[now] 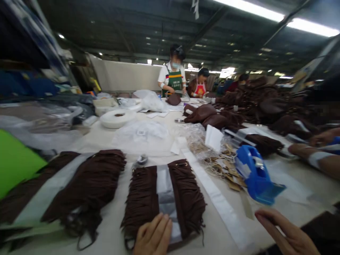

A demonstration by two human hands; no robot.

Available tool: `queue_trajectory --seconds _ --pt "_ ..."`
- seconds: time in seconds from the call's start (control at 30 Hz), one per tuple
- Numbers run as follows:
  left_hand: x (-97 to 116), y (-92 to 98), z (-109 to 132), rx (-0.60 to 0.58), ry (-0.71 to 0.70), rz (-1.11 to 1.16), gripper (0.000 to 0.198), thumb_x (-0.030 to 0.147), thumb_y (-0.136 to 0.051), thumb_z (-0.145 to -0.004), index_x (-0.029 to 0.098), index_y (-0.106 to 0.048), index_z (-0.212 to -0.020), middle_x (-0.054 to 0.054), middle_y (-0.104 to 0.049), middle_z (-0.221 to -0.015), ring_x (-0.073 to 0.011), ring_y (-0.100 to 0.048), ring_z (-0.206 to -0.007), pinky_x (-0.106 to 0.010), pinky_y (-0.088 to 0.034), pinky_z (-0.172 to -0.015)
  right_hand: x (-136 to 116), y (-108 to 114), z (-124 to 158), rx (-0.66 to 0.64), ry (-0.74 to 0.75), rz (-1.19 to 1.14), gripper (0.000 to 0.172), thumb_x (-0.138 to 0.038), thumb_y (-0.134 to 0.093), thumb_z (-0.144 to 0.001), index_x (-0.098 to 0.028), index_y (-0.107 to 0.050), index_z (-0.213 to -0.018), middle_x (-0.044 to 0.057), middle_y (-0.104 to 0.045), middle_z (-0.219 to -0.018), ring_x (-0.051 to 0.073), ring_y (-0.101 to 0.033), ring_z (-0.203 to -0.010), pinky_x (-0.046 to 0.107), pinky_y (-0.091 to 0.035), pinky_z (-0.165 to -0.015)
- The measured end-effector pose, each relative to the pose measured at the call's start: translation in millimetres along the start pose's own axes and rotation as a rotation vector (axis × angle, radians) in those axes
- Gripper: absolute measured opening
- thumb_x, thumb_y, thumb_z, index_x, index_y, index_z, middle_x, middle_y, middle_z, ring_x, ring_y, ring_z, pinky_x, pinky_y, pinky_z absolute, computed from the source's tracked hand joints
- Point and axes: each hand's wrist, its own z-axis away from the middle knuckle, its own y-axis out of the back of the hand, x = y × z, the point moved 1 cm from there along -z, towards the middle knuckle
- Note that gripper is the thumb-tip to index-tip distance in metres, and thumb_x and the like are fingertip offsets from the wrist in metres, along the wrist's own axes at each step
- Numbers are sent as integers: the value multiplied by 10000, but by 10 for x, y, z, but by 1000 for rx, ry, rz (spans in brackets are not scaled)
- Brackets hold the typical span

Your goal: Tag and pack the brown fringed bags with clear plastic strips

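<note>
Near side: left hand (154,233) flat, fingers together, on fringed piece (143,187); bare desk (113,219) strip leftward; right hand (288,230) parted, beside tape dispenser (256,177).

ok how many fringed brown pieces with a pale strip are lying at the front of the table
2: the middle piece under the left hand, and the leftmost piece beside it. More may be hidden beneath.

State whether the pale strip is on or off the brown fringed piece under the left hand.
On. The pale strip runs down the middle of the brown fringed piece; the left hand rests on both.
</note>
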Motion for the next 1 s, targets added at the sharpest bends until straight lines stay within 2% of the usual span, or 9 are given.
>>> queue_trajectory --seconds 0.1,0.17,0.23,0.33,0.47,0.67,0.77,0.83,1.0 --pt "11 -62 41 96 9 -10 388 144 -287 -935 158 -674 -945 -45 -714 -913 -137 -588 -982 -262 -346 -849 -736 -262 -161 -401 478 -66 78 -265 -518 -833 -271 -595 -829 -5 -648 -728 144 -609 -649 194 -476 -564" --pt "42 -52 19 102 29 -11 398 137 -271 -935 139 -668 -947 -59 -709 -930 -152 -581 -996 -278 -348 -846 -1213 -460 -280 -614 631 -25 151 -218 -443 -892 -248 -550 -790 5 -610 -727 135 -572 -657 216 -453 -594" --pt "68 0 -27 80 26 -9 404 125 -262 -933 122 -666 -948 -68 -706 -943 -162 -578 -1003 -288 -357 -840 -1567 -685 -404 -761 770 80 179 -185 -414 -902 -222 -528 -768 18 -596 -764 141 -544 -704 245 -420 -635" --pt "67 96 -93 9 -12 -8 390 138 -277 -937 112 -666 -948 -64 -705 -953 -170 -582 -994 -291 -372 -827 -1817 -1027 -588 -924 949 294 161 -182 -449 -884 -198 -522 -741 17 -590 -767 142 -515 -705 277 -359 -661" --pt "36 138 -121 19 -4 -38 381 110 -291 -932 114 -672 -924 -50 -709 -919 -170 -596 -953 -292 -378 -806 -1880 -1352 -768 -1027 1118 443 134 -201 -492 -862 -181 -557 -747 24 -603 -747 140 -513 -677 288 -300 -650" --pt "32 81 -105 63 -13 -52 341 73 -343 -911 123 -678 -880 -48 -699 -883 -166 -602 -926 -290 -383 -787 -1943 -1565 -847 -1107 1179 525 125 -202 -534 -836 -183 -599 -730 26 -630 -732 149 -556 -689 292 -296 -658" --pt "35 57 -99 78 -4 -64 325 54 -361 -893 119 -678 -857 -57 -690 -862 -173 -604 -923 -298 -383 -780 -1968 -1633 -855 -1154 1137 566 93 -196 -576 -799 -177 -616 -717 31 -647 -718 152 -581 -673 285 -307 -637" --pt "34 46 -100 80 -3 -63 330 48 -357 -888 119 -676 -844 -59 -688 -853 -171 -605 -914 -297 -382 -774 -1962 -1680 -885 -1171 1046 584 43 -204 -620 -766 -169 -624 -742 33 -658 -707 155 -593 -656 271 -309 -604" --pt "20 42 -115 62 11 -31 337 55 -345 -896 118 -673 -849 -51 -689 -850 -153 -602 -906 -284 -376 -779 -1840 -1805 -1106 -1150 827 519 366 -396 -758 -652 -162 -603 -887 -16 -610 -613 143 -550 -563 225 -256 -475"
